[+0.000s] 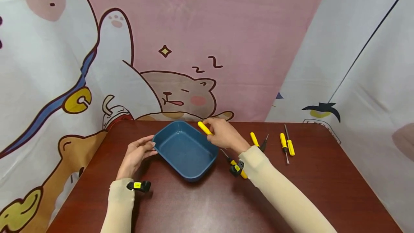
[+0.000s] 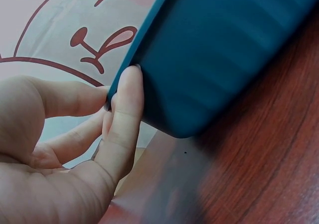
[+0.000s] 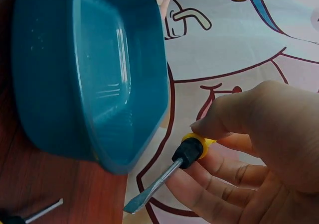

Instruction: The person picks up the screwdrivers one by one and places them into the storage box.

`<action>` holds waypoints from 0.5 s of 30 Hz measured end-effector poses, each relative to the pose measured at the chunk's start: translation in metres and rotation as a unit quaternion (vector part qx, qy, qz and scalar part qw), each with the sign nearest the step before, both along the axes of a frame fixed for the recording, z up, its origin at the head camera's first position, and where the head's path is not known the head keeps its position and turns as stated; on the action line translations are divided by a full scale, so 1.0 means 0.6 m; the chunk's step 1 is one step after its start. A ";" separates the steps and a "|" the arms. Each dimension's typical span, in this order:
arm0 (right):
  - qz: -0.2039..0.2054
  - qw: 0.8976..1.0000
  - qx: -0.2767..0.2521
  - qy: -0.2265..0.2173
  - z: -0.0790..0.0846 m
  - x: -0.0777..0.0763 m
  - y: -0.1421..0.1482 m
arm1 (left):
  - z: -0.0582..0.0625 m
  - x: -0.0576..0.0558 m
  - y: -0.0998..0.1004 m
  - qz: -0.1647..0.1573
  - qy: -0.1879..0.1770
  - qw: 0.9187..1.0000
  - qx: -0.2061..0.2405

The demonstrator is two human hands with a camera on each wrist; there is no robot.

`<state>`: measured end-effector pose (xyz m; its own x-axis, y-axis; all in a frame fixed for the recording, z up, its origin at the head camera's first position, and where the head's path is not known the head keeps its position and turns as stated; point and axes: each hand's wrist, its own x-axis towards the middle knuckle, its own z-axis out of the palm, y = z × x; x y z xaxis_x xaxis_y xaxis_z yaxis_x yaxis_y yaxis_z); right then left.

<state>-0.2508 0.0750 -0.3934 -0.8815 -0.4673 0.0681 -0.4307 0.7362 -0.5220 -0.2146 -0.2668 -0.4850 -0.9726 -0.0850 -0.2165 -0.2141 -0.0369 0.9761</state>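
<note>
Right hand (image 1: 223, 133) pinches screwdriver (image 3: 189, 152); left hand (image 1: 137, 154) pinches blue bin (image 1: 185, 150) by rim.
Right-wrist view: long axis slants, blade (image 3: 155, 185) toward 7–8 o'clock.

Smooth Plastic, Shiny Metal, Grained Wood

Light is being reflected by the smooth, plastic-looking tray (image 1: 185, 148), the glossy, wood-grained desk (image 1: 181, 204) and the gripped screwdriver (image 3: 187, 153) of shiny metal. Creases are being shown by the matt cloth backdrop (image 1: 249, 39).
</note>
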 end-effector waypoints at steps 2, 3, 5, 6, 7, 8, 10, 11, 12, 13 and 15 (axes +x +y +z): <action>0.004 1.000 0.003 0.006 -0.001 -0.001 -0.007 | 0.001 0.000 0.000 -0.001 0.002 1.000 0.001; 0.006 1.000 0.005 0.010 -0.001 -0.002 -0.011 | 0.001 0.000 0.001 -0.002 0.003 1.000 0.000; 0.010 1.000 0.010 0.015 -0.002 -0.002 -0.018 | 0.001 0.000 0.001 -0.001 0.003 1.000 -0.003; 0.012 1.000 0.012 0.016 -0.002 -0.003 -0.021 | 0.000 0.000 0.001 -0.002 0.003 1.000 -0.005; 0.014 1.000 0.013 0.016 -0.002 -0.003 -0.025 | 0.000 0.001 0.000 -0.001 0.003 1.000 -0.006; 0.016 1.000 0.015 0.016 -0.003 -0.003 -0.028 | -0.001 0.001 0.000 -0.001 0.003 1.000 -0.005; 0.021 1.000 0.016 0.014 -0.004 -0.004 -0.035 | -0.002 0.000 -0.001 0.003 0.003 1.000 -0.002; 0.022 1.000 0.015 0.012 -0.004 -0.005 -0.039 | -0.002 0.000 -0.001 0.002 0.005 1.000 -0.001; 0.022 1.000 0.014 0.009 -0.005 -0.005 -0.042 | -0.002 0.000 -0.001 0.000 0.008 1.000 0.000; 0.022 1.000 0.014 0.008 -0.006 -0.006 -0.045 | -0.003 -0.001 -0.001 0.001 0.009 1.000 0.000; 0.021 1.000 0.016 0.007 -0.007 -0.007 -0.052 | -0.003 -0.001 -0.001 0.002 0.012 1.000 -0.001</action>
<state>-0.2547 0.0439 -0.3977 -0.8606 -0.5052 0.0649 -0.4678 0.7335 -0.4931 -0.2152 -0.2675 -0.4870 -0.9771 -0.0901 -0.1929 -0.1905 -0.0351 0.9811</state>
